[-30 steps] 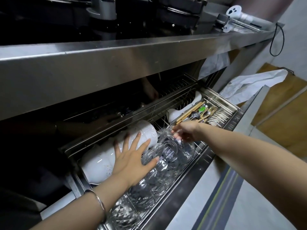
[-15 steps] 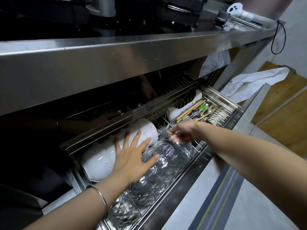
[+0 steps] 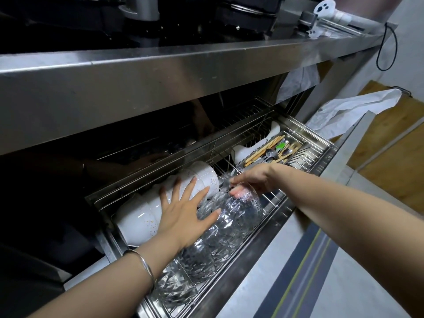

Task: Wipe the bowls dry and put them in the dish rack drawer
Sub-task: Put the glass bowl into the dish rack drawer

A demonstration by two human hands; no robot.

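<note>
The step in hand is the putting away: the dish rack drawer [image 3: 231,269] stands pulled out, and a bowl is being set into it. Along the drawer's front side runs a row of cut-glass bowls [image 3: 202,260], stacked on edge. Along its back side lie white speckled bowls [image 3: 142,216].

The right hand [image 3: 252,177] grips the end glass bowl [image 3: 247,210] at the row's right end, with the fingers curled over its rim and showing through the glass. The left hand [image 3: 183,210] is spread flat with straight fingers. It lies across both the glass row and the white bowls, apparently bracing them. The cutlery tray [image 3: 273,150], with chopsticks and spoons, fills the drawer's right end beyond the right hand.

Through the facets I cannot tell whether this bowl already sits between the rack wires. The next move probably calls for nesting it snugly against its neighbour. The right hand should let go only once the bowl leans steady, and the left should keep the row from sliding.
</note>
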